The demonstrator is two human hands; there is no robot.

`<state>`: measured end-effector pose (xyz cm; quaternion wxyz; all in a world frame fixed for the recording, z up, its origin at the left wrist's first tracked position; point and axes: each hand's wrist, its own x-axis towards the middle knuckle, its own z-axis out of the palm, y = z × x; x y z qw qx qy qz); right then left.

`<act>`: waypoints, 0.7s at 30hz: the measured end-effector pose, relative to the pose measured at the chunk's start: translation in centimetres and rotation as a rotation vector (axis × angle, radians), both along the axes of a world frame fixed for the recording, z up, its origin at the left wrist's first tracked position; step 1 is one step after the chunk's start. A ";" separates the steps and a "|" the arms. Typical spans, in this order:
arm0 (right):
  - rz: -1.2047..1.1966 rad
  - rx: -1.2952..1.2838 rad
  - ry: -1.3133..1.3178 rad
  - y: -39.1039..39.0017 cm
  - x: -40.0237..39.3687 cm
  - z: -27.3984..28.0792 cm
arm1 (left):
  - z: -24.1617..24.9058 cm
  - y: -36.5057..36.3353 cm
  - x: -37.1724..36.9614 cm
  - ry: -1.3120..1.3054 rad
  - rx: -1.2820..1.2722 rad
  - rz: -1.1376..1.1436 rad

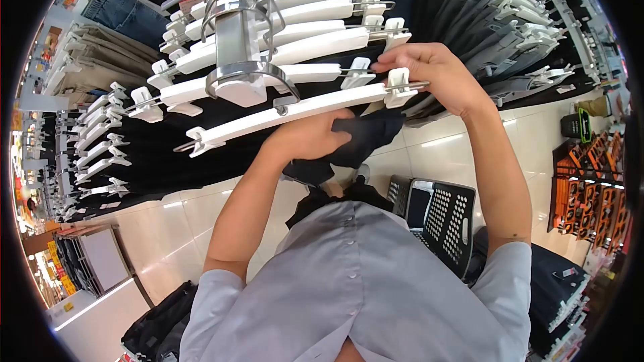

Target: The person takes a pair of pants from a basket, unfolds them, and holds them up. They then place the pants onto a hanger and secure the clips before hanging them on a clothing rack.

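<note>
My left hand is closed on dark fabric just below the front white hanger. The hanger hangs from a metal rail, with a clip at each end. At the hanger's right clip is my right hand, its fingers bent behind the clip; what its fingertips hold is hidden. Behind are several more white hangers with dark garments.
Grey trousers hang at the upper right and beige ones at the left. A black perforated basket stands below my right forearm. A shelf of orange packages is at the far right.
</note>
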<state>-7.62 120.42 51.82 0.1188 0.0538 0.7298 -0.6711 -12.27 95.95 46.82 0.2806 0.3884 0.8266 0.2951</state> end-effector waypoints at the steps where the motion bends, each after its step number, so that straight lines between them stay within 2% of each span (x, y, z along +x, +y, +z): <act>1: 0.029 0.093 -0.032 -0.2 -0.3 0.0 | -0.3 0.0 -0.3 0.063 0.036 -0.011; 3: 0.023 0.109 -0.020 -0.8 -0.2 -0.3 | -0.9 0.0 -0.8 0.189 0.106 -0.030; 4: 0.042 0.169 -0.038 -1.3 -0.3 0.3 | -1.5 0.2 -2.1 -0.007 0.127 -0.098; 7: 0.070 0.351 -0.045 -2.7 -0.5 1.5 | -1.3 0.4 -2.7 -0.074 -0.006 -0.078; 11: 0.028 0.448 0.089 -4.2 0.2 1.5 | -4.9 -0.8 -3.0 0.099 0.228 -0.043; 13: 0.012 0.544 0.190 -4.9 0.6 1.5 | -4.6 -1.1 -3.1 0.107 0.203 -0.049; 17: 0.040 0.913 0.291 -6.0 0.9 2.1 | -4.9 -1.5 -3.2 0.066 0.191 -0.052; 21: 0.126 1.047 0.335 -6.1 0.9 3.0 | -4.5 -1.4 -2.7 0.088 0.206 -0.035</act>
